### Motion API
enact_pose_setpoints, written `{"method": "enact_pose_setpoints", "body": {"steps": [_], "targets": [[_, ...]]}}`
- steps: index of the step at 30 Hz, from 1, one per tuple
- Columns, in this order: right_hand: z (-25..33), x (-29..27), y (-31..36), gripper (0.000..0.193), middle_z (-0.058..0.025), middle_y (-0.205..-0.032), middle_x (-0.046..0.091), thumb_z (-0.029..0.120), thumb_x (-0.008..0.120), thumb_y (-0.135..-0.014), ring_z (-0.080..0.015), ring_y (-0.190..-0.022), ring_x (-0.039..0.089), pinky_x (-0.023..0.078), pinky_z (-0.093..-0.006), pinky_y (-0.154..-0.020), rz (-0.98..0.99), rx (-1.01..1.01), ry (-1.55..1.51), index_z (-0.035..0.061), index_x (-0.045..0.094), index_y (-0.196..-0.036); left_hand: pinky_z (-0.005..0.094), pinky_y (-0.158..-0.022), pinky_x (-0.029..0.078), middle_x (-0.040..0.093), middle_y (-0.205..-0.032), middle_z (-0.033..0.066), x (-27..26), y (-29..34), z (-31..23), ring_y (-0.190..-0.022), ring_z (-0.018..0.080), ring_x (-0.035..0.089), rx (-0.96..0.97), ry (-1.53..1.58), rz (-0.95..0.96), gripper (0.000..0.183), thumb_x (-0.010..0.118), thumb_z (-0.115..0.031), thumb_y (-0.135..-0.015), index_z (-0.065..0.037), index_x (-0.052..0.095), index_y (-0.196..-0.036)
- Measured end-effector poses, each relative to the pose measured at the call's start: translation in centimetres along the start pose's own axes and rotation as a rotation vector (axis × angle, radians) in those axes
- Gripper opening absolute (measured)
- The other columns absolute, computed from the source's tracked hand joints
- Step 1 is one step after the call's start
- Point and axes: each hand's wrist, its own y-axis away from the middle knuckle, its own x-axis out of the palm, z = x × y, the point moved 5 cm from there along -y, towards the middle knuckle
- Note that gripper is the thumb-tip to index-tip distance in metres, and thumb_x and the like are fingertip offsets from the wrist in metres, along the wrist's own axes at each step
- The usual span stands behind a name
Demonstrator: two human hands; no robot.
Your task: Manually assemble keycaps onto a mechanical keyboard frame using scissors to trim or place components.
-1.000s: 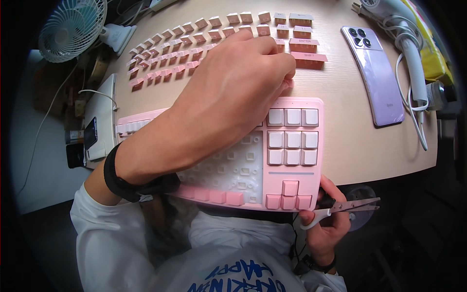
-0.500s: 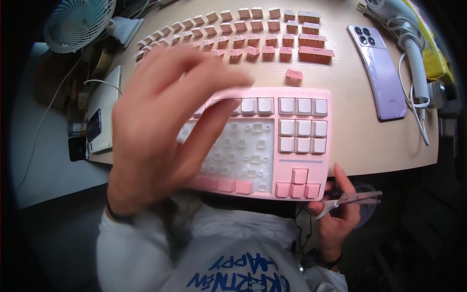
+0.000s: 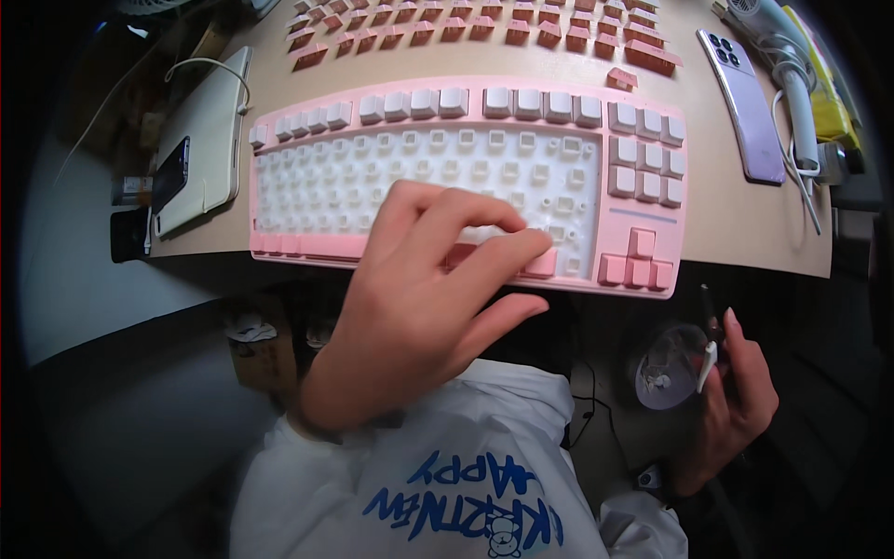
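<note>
A pink keyboard [image 3: 619, 289] lies along the front of the desk. Its middle shows a bare white plate [image 3: 582, 154] with several open switch sockets. Pale keycaps sit in the top row and the right block, pink ones in the bottom row and arrow cluster. My left hand [image 3: 419, 279] reaches over the lower edge, thumb and fingers apart, its index fingertip at a pink bottom-row keycap [image 3: 540, 265]. Off the desk's front edge, my right hand [image 3: 740, 396] grips a small tool [image 3: 708, 363] with a white handle and dark metal end; its exact kind is unclear.
Behind the keyboard stand rows of loose pink keycaps [image 3: 424, 31], with one single keycap [image 3: 622, 79] nearer. At right are a purple phone [image 3: 745, 112] and a corded hair dryer [image 3: 796, 102]. A white flat device [image 3: 219, 158] lies left; a clear round container [image 3: 666, 377] is below.
My left hand has come down from above the keyboard to its bottom row. My right hand has shifted outward with the tool. The whole view has shifted, showing the desk higher in the picture.
</note>
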Motion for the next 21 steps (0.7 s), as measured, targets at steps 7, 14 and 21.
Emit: {"method": "enact_pose_setpoints", "body": {"steps": [7, 14, 21], "targets": [[5.7, 0.3, -0.4, 0.066, -0.0102, -0.082, 0.061, -0.014, 0.075, -0.058, -0.0211, -0.069, 0.058, 0.047, -0.0309, -0.060, 0.081, -0.278, 0.256, -0.0001, 0.077, -0.123, 0.0363, -0.077, 0.051, 0.065, -0.106, 0.0050, 1.8, 0.4, 0.8, -0.097, 0.0270, 0.056, 0.071, -0.026, -0.047, 0.037, 0.088, -0.005, -0.074, -0.008, 0.075, -0.108], [8.5, 1.6, -2.0, 0.061, -0.0076, -0.077, 0.056, -0.011, 0.080, -0.060, -0.0192, -0.067, 0.055, 0.042, -0.0312, -0.054, 0.065, -0.418, 0.406, 0.0004, 0.078, -0.119, 0.0373, -0.077, 0.050, 0.065, -0.102, 0.0056, 1.8, 0.3, 1.0, -0.093, 0.0278, 0.056, 0.112, -0.018, -0.100, 0.031, 0.085, -0.003, -0.076, -0.007, 0.074, -0.104], [8.9, 1.8, -2.9, 0.061, -0.0077, -0.080, 0.053, -0.012, 0.078, -0.064, -0.0191, -0.069, 0.053, 0.041, -0.0318, -0.056, 0.127, -0.423, 0.544, 0.0024, 0.077, -0.124, 0.0378, -0.081, 0.047, 0.065, -0.101, 0.0059, 2.0, 0.2, 1.0, -0.092, 0.0280, 0.056, 0.084, -0.036, -0.076, 0.027, 0.083, -0.003, -0.076, -0.006, 0.073, -0.101]]}}
